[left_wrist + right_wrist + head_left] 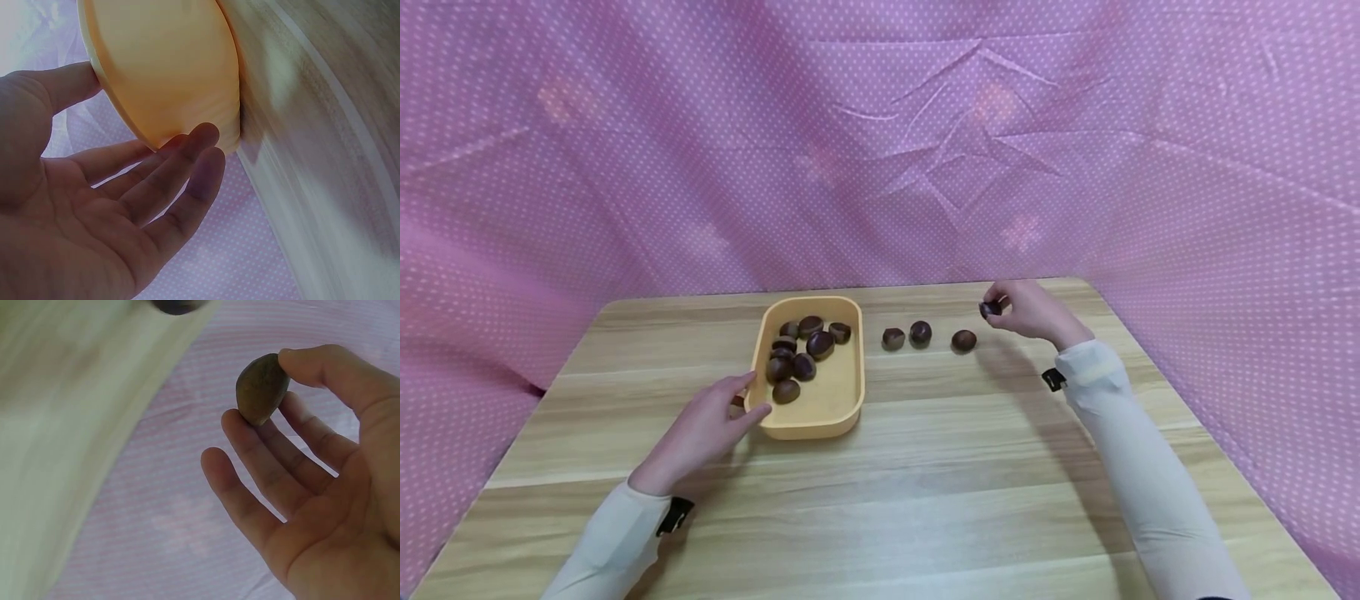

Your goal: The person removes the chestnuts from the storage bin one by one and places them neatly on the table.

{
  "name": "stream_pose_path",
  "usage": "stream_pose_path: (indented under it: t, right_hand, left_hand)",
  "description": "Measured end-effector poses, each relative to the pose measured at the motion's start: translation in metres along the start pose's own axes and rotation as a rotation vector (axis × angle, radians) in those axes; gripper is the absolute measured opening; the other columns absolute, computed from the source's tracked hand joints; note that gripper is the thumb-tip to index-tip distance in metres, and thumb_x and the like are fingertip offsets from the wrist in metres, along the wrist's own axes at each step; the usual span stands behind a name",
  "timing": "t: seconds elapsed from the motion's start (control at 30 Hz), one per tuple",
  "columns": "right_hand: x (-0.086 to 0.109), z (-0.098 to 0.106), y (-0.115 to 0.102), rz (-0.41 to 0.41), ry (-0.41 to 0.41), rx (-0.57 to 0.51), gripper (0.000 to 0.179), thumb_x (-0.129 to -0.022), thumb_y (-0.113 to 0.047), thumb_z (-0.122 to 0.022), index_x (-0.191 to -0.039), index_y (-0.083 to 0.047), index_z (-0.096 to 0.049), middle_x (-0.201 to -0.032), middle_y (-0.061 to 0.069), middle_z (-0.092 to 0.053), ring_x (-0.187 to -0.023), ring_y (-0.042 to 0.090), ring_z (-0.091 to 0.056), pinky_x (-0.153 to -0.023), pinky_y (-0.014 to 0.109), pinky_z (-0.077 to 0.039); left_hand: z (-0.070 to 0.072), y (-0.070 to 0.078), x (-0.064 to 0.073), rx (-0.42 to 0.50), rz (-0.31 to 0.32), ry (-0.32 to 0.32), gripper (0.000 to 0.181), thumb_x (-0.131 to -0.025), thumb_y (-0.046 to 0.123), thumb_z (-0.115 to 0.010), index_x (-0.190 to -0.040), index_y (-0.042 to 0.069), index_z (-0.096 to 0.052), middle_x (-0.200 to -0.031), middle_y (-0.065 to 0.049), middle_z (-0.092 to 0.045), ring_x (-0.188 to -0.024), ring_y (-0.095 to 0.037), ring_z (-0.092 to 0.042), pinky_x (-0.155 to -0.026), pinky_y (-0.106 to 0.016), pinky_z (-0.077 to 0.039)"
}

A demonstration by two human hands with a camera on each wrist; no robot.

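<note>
In the head view my left hand (703, 429) is at the near left corner of a yellow plastic box (838, 400). Its thumb and index finger reach the rim, while other fingertips rest against the outer wall (162, 69) in the left wrist view. Several brown chestnuts (820, 345) lie inside the box, mostly along its left and far sides. At the far right of the table, my right hand (1030, 310) pinches one chestnut (262, 389) between thumb and fingertips, its little finger apart from it. Three chestnuts sit in a loose row between box and hand, including a round one (964, 341).
Everything stands on a light wood-grain table (925, 492). A pink dotted cloth (880, 167) hangs behind and on both sides of it. Black straps show at both sleeve cuffs, one of them on the right wrist (1054, 380).
</note>
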State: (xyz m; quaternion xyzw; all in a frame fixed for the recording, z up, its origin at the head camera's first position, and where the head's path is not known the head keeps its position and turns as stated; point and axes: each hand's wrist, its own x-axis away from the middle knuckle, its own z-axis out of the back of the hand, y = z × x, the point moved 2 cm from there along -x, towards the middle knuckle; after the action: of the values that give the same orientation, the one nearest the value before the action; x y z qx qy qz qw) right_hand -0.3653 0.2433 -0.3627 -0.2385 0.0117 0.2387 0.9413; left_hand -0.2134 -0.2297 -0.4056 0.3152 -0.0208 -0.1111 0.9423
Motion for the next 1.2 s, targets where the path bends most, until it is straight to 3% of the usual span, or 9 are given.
stream_pose_path:
  t: [0.27, 0.57, 0.8, 1.03, 1.2]
  right_hand:
    - [0.003, -0.018, 0.017, -0.041, -0.089, 0.062, 0.027, -0.088, -0.01, -0.074, -0.113, 0.0, -0.069, -0.108, 0.017, -0.073, -0.1, 0.034, -0.071, -0.091, 0.051, -0.055]
    - [0.005, -0.036, 0.016, -0.065, -0.183, 0.084, 0.02, -0.084, -0.009, -0.075, -0.101, -0.001, -0.071, -0.096, 0.012, -0.073, -0.089, 0.026, -0.065, -0.088, 0.048, -0.053]
    - [-0.001, -0.045, 0.015, -0.07, -0.176, 0.096, 0.019, -0.083, -0.013, -0.077, -0.097, -0.003, -0.071, -0.087, 0.005, -0.07, -0.083, 0.023, -0.062, -0.081, 0.043, -0.053]
    - [-0.006, -0.052, 0.015, -0.084, -0.169, 0.133, 0.023, -0.086, -0.018, -0.077, -0.102, -0.003, -0.07, -0.092, 0.008, -0.07, -0.087, 0.026, -0.063, -0.085, 0.046, -0.053]
    - [-0.01, -0.054, 0.014, -0.11, -0.152, 0.114, 0.023, -0.086, -0.019, -0.077, -0.101, -0.004, -0.07, -0.093, 0.008, -0.07, -0.089, 0.027, -0.063, -0.086, 0.047, -0.052]
  left_hand:
    - [-0.001, -0.001, -0.001, 0.005, 0.009, -0.004, 0.078, -0.101, 0.046, -0.063, -0.153, -0.006, -0.039, -0.141, -0.028, -0.057, -0.106, -0.031, -0.07, -0.083, -0.043, -0.061]
    - [0.0, 0.0, 0.001, -0.008, 0.005, 0.006, 0.079, -0.101, 0.048, -0.062, -0.153, -0.006, -0.039, -0.143, -0.028, -0.055, -0.107, -0.032, -0.07, -0.084, -0.044, -0.061]
    - [-0.001, -0.002, 0.001, 0.006, 0.002, 0.005, 0.077, -0.101, 0.044, -0.063, -0.153, -0.006, -0.038, -0.141, -0.029, -0.057, -0.106, -0.031, -0.071, -0.083, -0.043, -0.061]
    - [-0.002, -0.003, 0.0, -0.001, -0.001, 0.015, 0.07, -0.102, 0.034, -0.065, -0.152, -0.007, -0.04, -0.14, -0.029, -0.058, -0.105, -0.032, -0.071, -0.08, -0.041, -0.061]
    - [-0.003, -0.004, 0.0, 0.003, -0.005, 0.016, 0.071, -0.102, 0.036, -0.065, -0.152, -0.007, -0.04, -0.139, -0.028, -0.058, -0.105, -0.031, -0.071, -0.08, -0.04, -0.061]
